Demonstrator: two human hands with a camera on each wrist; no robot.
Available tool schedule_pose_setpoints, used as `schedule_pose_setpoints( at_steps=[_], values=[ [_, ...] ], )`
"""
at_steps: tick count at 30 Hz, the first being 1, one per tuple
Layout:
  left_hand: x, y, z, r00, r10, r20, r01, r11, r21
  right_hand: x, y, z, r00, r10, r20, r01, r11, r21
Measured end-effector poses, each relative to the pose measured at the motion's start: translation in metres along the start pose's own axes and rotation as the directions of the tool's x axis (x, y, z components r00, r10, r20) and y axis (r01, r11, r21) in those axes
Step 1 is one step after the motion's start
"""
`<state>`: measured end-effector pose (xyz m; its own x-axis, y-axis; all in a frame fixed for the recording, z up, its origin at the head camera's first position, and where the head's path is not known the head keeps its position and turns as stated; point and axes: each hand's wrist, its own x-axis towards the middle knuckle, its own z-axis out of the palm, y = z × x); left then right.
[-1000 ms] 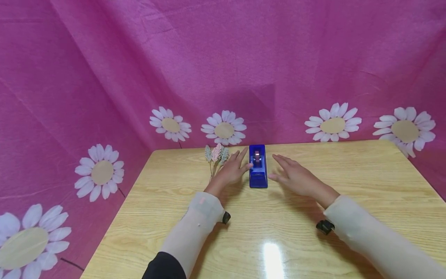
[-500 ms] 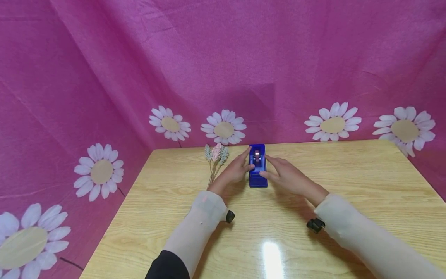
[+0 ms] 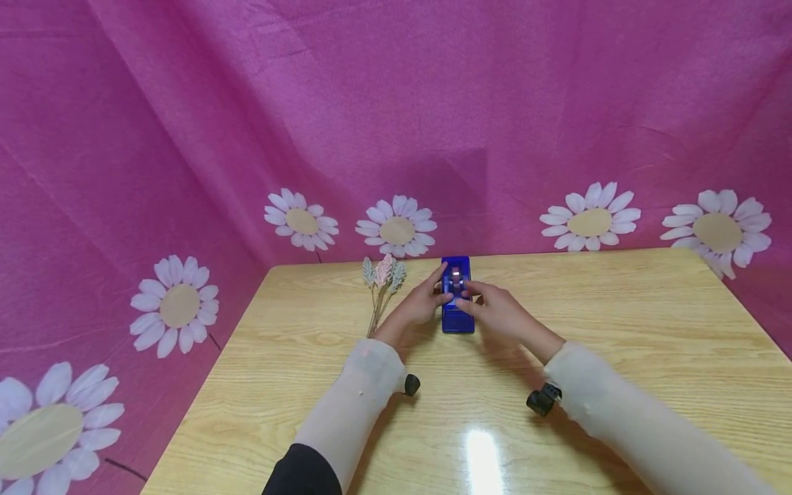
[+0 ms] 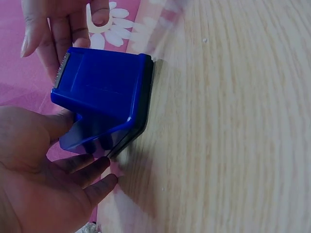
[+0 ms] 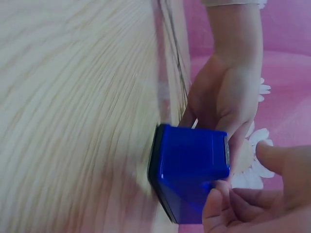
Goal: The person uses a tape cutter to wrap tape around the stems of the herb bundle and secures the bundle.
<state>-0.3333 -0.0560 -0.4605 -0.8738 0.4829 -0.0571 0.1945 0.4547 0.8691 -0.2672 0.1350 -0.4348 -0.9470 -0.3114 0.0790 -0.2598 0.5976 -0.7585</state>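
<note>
A blue tape dispenser [image 3: 458,321] stands on the wooden table, near its back edge. My left hand [image 3: 418,304] holds its left side, the thumb over the rim; in the left wrist view the fingers of that left hand [image 4: 48,179] lie along the dispenser's side. From the right, my right hand [image 3: 498,313] reaches over the dispenser, thumb and index fingertips above its middle by the roll [image 3: 456,273]. In the right wrist view the right hand [image 5: 265,194] has its thumb apart from bent fingers close to the dispenser. Whether it touches any tape is unclear.
Left of the dispenser lie several crocheted flower stems [image 3: 383,271], pink and grey-green, partly behind the left forearm. A magenta cloth [image 3: 396,103] with white daisies hangs behind and to the left of the table [image 3: 247,405]. Light glares on the tabletop.
My right hand has moved left, from beside the dispenser to over it, its fingers drawing closer together. The left hand has shifted slightly right onto the dispenser's side. The dispenser stays in place.
</note>
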Motion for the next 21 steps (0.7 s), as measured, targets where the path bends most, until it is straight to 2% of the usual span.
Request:
schedule_pose_setpoints(
  at_steps=[6, 11, 14, 19, 21],
  values=[
    [0.0, -0.002, 0.001, 1.0, -0.011, -0.014, 0.011, 1.0, -0.006, 0.004, -0.004, 0.004, 0.995, 0.096, 0.003, -0.095, 0.98, 0.173],
    [-0.001, -0.002, 0.001, 1.0, -0.013, -0.003, 0.013, 1.0, -0.012, 0.008, -0.006, 0.006, 0.971, 0.238, 0.014, -0.231, 0.925, 0.302],
    [0.0, -0.003, 0.001, 1.0, -0.013, 0.004, 0.014, 1.0, -0.006, 0.011, -0.007, 0.007, 0.95, 0.312, 0.016, -0.294, 0.878, 0.377],
    [0.0, -0.003, 0.001, 1.0, -0.014, 0.003, 0.014, 1.0, 0.007, 0.013, -0.006, 0.007, 0.917, 0.392, 0.073, -0.371, 0.771, 0.517],
    [0.0, -0.003, 0.001, 1.0, -0.015, 0.001, 0.015, 1.0, 0.003, 0.013, -0.005, 0.008, 0.914, 0.395, 0.088, -0.377, 0.752, 0.541]
  ],
)
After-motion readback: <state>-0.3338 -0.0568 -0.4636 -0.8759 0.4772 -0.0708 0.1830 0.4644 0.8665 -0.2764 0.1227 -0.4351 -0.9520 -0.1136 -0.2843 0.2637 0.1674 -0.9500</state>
